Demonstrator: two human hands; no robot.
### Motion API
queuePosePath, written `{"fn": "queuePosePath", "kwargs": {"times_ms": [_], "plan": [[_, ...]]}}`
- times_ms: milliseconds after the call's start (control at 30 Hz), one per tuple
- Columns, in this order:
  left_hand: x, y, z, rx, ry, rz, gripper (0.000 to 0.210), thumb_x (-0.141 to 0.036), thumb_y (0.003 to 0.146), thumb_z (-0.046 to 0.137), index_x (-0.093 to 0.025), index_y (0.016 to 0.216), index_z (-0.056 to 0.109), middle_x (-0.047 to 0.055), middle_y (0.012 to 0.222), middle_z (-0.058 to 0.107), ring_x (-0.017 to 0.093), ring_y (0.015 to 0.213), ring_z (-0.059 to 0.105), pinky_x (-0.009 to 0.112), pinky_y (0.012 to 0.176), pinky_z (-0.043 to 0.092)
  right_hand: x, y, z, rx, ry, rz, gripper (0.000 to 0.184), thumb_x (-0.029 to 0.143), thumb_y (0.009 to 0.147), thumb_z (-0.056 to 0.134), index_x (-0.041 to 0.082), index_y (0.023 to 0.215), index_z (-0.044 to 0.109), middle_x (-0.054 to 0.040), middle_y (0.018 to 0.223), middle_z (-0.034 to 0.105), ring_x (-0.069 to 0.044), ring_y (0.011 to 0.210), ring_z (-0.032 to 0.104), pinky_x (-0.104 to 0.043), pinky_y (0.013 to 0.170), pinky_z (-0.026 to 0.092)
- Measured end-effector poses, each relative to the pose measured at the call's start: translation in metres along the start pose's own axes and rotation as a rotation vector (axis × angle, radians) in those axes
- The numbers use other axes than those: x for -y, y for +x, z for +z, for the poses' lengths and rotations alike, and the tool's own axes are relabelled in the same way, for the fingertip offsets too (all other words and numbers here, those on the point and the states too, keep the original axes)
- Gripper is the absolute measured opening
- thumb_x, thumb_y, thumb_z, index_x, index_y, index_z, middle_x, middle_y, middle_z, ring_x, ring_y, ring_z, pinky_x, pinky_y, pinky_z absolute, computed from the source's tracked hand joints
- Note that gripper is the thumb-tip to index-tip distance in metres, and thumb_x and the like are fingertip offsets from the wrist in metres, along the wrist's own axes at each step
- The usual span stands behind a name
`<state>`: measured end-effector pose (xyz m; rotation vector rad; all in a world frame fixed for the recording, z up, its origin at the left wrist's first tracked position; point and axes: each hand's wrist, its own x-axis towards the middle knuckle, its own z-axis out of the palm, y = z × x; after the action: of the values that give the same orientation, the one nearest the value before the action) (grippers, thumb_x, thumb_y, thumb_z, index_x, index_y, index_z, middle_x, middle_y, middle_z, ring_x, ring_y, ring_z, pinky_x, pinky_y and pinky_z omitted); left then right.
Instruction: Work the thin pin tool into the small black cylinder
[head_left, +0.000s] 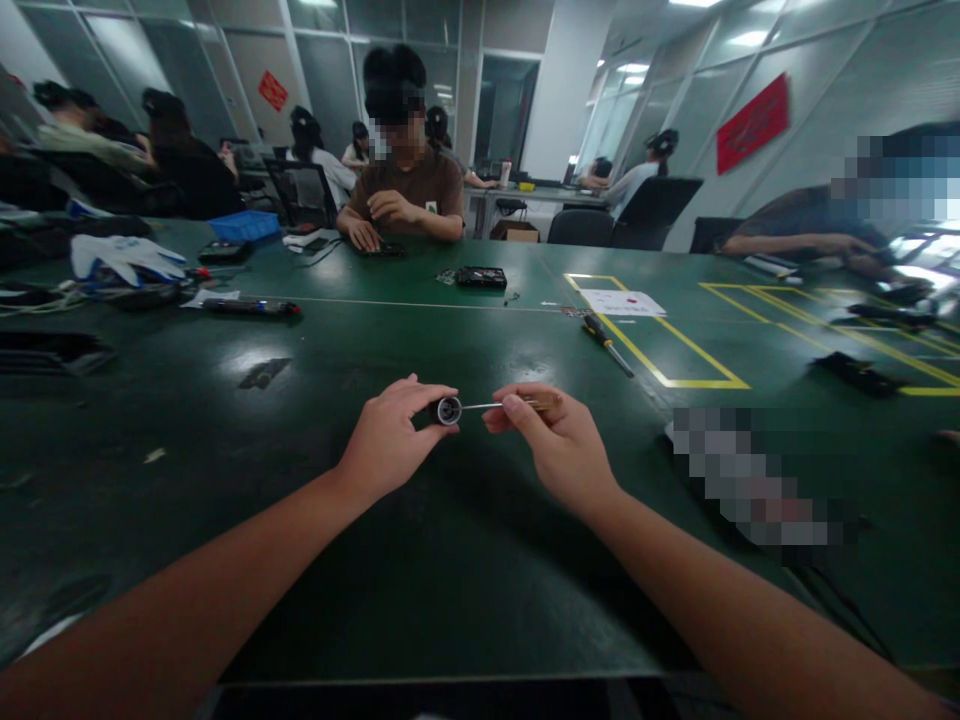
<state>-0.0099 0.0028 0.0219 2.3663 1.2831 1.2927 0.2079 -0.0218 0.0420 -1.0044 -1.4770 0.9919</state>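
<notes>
My left hand (388, 432) is closed round a small dark cylinder with a silver rim (449, 411), pinched between thumb and fingers. Its round end faces me, with some inner parts showing. In my right hand (559, 440) is a thin screwdriver (480, 406) with an amber-brown handle, lying nearly level. The metal shaft points left and its tip reaches the cylinder's rim or opening; I cannot tell how far in it goes. Both hands are raised over the green table (480, 600). Beyond my right hand lies a larger black-and-yellow screwdriver (607, 343).
A blurred-out object (750, 485) lies right, with a cable. A black device (481, 277) and white paper (624, 302) lie ahead, near yellow tape outlines (705, 384). White gloves (124, 260), a dark pen-like tool (251, 308) and a blue basket (244, 226) stand left. A person (409, 190) sits opposite.
</notes>
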Motion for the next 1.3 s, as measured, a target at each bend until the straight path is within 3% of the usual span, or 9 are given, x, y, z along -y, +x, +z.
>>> {"fn": "queuePosePath", "kwargs": {"times_ms": [167,467,533,700,1100,1200,1300], "plan": [[-0.003,0.000,0.000,0.021,-0.021,0.008,0.035,-0.018,0.080,0.082,-0.022,0.114,0.076,0.004,0.114,0.079,0.026,0.109,0.074,0.057,0.118,0.044,-0.006,0.010,0.001,-0.043,0.345,0.176,0.029,0.045,0.085,0.078,0.018,0.092,0.072,-0.0030,0.078,0.076,-0.017,0.072,0.073,-0.035,0.077,0.062],[-0.002,0.001,-0.002,-0.003,-0.004,-0.019,0.037,-0.019,0.079,0.084,-0.022,0.115,0.076,0.005,0.115,0.079,0.028,0.110,0.073,0.058,0.116,0.046,-0.005,0.015,-0.004,0.032,0.594,0.397,0.017,0.034,0.085,0.076,0.017,0.085,0.072,-0.0027,0.072,0.074,-0.015,0.066,0.069,-0.031,0.071,0.060],[-0.001,0.001,-0.001,-0.010,0.003,-0.022,0.038,-0.018,0.079,0.084,-0.021,0.116,0.076,0.006,0.115,0.079,0.027,0.110,0.073,0.057,0.116,0.047,-0.005,0.015,-0.005,0.004,0.588,0.355,0.018,0.035,0.084,0.077,0.018,0.084,0.072,-0.0021,0.070,0.074,-0.015,0.064,0.069,-0.030,0.069,0.060],[-0.003,0.001,-0.002,-0.003,0.030,-0.030,0.039,-0.018,0.078,0.085,-0.021,0.116,0.076,0.006,0.114,0.079,0.028,0.109,0.074,0.055,0.115,0.048,-0.005,0.011,-0.005,-0.062,0.376,0.094,0.022,0.040,0.084,0.081,0.020,0.092,0.076,-0.0020,0.079,0.078,-0.017,0.075,0.074,-0.033,0.076,0.061],[0.003,0.002,0.001,0.010,-0.001,0.007,0.037,-0.016,0.079,0.083,-0.020,0.116,0.076,0.006,0.113,0.079,0.025,0.105,0.074,0.055,0.117,0.045,0.000,-0.007,-0.004,0.069,-0.290,-0.184,0.018,0.036,0.098,0.065,0.024,0.108,0.074,-0.0051,0.098,0.082,-0.021,0.088,0.078,-0.037,0.082,0.061],[0.003,0.003,0.001,0.009,-0.015,0.030,0.037,-0.014,0.080,0.082,-0.019,0.116,0.076,0.006,0.113,0.079,0.024,0.105,0.074,0.056,0.118,0.044,0.000,-0.006,-0.005,0.070,-0.319,-0.194,0.017,0.036,0.098,0.066,0.024,0.107,0.075,-0.0052,0.099,0.082,-0.022,0.089,0.079,-0.037,0.083,0.061],[0.004,0.002,0.001,0.012,-0.020,0.045,0.038,-0.012,0.079,0.082,-0.019,0.116,0.076,0.006,0.114,0.079,0.024,0.108,0.073,0.056,0.118,0.044,0.000,-0.003,-0.005,0.047,-0.196,-0.153,0.018,0.037,0.098,0.066,0.022,0.106,0.074,-0.0050,0.094,0.082,-0.021,0.089,0.079,-0.035,0.082,0.062]]}}
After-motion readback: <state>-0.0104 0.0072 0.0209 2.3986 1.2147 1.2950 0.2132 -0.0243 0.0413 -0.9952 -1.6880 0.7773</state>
